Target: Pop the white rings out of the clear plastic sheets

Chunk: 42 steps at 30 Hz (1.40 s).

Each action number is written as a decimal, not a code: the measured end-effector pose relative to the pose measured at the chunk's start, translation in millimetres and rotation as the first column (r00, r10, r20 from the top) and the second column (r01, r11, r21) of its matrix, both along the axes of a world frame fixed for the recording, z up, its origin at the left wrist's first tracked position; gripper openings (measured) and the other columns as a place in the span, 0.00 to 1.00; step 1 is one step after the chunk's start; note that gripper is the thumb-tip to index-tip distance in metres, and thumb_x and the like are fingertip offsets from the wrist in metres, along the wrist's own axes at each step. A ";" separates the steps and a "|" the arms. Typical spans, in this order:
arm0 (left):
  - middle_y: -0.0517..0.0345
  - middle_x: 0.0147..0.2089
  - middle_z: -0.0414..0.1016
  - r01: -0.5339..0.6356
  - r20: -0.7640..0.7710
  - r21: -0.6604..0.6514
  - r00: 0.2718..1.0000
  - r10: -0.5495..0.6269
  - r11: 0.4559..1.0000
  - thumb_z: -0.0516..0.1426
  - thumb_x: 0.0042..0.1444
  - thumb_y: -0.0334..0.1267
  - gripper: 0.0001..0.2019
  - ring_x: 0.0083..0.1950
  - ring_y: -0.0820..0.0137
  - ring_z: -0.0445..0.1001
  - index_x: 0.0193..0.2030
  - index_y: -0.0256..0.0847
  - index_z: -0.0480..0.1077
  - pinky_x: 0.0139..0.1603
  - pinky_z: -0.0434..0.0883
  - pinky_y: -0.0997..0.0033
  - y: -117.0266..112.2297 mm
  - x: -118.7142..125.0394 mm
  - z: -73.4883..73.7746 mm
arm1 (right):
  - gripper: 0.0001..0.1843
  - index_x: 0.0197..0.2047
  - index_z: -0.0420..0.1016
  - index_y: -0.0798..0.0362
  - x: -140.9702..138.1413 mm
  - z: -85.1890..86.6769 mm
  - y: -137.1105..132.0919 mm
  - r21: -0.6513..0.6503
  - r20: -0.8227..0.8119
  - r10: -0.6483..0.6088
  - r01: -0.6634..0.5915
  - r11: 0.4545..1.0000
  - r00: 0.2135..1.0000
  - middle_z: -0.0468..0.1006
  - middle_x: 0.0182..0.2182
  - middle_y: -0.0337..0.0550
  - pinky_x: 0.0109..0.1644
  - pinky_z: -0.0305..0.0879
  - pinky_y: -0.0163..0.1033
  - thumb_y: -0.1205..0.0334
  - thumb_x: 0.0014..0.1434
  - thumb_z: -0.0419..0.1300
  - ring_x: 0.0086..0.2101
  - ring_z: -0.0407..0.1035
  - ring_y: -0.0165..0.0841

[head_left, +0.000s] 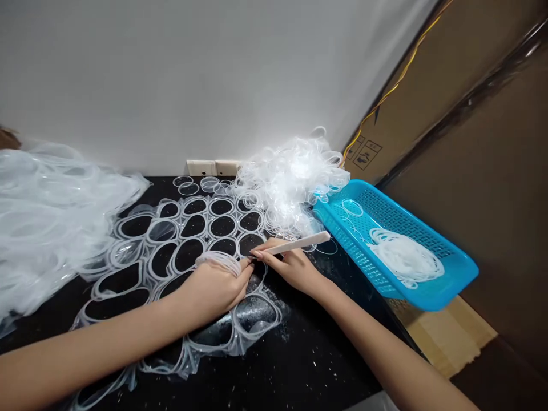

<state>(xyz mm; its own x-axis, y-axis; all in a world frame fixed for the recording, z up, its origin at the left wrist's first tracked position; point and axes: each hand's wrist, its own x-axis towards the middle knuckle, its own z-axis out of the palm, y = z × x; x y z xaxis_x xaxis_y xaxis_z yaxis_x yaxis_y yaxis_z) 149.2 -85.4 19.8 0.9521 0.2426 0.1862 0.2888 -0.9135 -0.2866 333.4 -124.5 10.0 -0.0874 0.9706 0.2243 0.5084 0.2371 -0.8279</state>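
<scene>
My left hand (214, 291) rests on a clear plastic sheet (141, 285) punched with rows of rounded holes. A small bunch of clear plastic rings (219, 262) sits over its knuckles and seems held by the fingers. My right hand (286, 268) grips a pale flat tool (297, 244), whose tip is hidden by the fingers. The two hands nearly meet at the edge of a hole, and the fingers of my right hand lie close to those of my left.
A tangled heap of clear rings (286, 182) rises behind the sheet, next to a blue plastic basket (385, 220) holding white rings. Folded clear plastic (47, 222) lies at the left. The black speckled tabletop (317, 354) meets a white wall and cardboard boxes (428, 97).
</scene>
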 end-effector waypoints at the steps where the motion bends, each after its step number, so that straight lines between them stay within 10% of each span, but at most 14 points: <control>1: 0.44 0.43 0.76 -0.014 0.009 0.031 1.000 0.013 0.999 0.48 0.55 0.33 0.15 0.20 0.71 0.71 0.47 0.33 0.70 0.16 0.59 0.72 -2.5 0.7 -2.8 | 0.09 0.36 0.75 0.55 0.1 0.7 1.8 -0.030 -0.006 0.012 -0.012 0.999 1.000 0.76 0.34 0.43 0.42 0.66 0.37 0.62 0.57 0.55 0.36 0.70 0.30; 9: 0.46 0.51 0.72 -0.080 0.010 0.065 0.997 0.080 0.995 0.46 0.57 0.33 0.18 0.33 0.64 0.73 0.51 0.32 0.68 0.27 0.65 0.67 -10.2 -2.3 -8.5 | 0.09 0.38 0.74 0.55 12.1 18.3 26.2 -0.241 -0.011 0.228 -0.224 0.944 0.974 0.76 0.36 0.43 0.45 0.66 0.36 0.62 0.58 0.54 0.38 0.69 0.29; 22: 0.52 0.49 0.74 -0.124 0.121 -0.184 0.982 0.148 0.975 0.50 0.52 0.33 0.16 0.24 0.72 0.64 0.46 0.36 0.72 0.21 0.53 0.68 -5.4 -3.5 -20.2 | 0.09 0.40 0.73 0.56 15.7 8.6 26.3 -0.254 -0.037 0.251 -0.252 0.934 0.967 0.74 0.35 0.43 0.44 0.67 0.35 0.64 0.60 0.53 0.38 0.68 0.28; 33: 0.41 0.52 0.69 -0.110 0.146 -0.281 0.977 0.156 0.953 0.46 0.53 0.33 0.21 0.31 0.66 0.67 0.51 0.28 0.67 0.29 0.59 0.65 -6.9 -4.8 -27.0 | 0.14 0.45 0.72 0.56 6.6 8.3 19.1 -0.055 0.388 0.307 -0.310 0.949 0.869 0.73 0.40 0.49 0.43 0.68 0.38 0.63 0.62 0.48 0.40 0.68 0.31; 42: 0.49 0.54 0.70 -0.118 0.143 -0.286 0.976 0.164 0.951 0.45 0.54 0.30 0.21 0.35 0.67 0.68 0.53 0.33 0.65 0.35 0.60 0.64 -13.5 -6.7 -24.0 | 0.14 0.48 0.69 0.54 18.3 -8.1 25.5 0.260 0.512 -0.035 -0.116 0.958 0.858 0.73 0.43 0.49 0.45 0.68 0.40 0.67 0.61 0.49 0.43 0.68 0.33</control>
